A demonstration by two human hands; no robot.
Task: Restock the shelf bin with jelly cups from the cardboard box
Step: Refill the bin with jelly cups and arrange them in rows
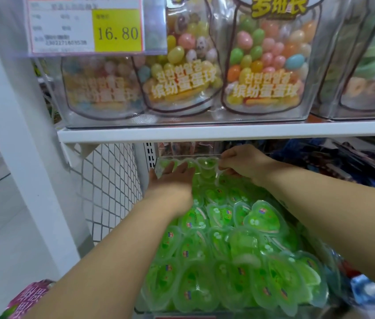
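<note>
overhead, shelf edge (228, 132) close above bin (188, 157), left fingers (181, 168) flat on jelly cups (262, 218), right fingers (229, 159) pinching one

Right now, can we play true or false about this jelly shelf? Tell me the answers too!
1. The jelly cups in the bin are green. True.
2. Both hands are at the front of the bin. False: the left hand and the right hand reach to its back, under the shelf.
3. The yellow price tag says 16.80. True.
4. The bags on the shelf above hold only green candies. False: they hold many colours.
5. The left hand's fingers lie straight on the jelly cups. True.
</note>
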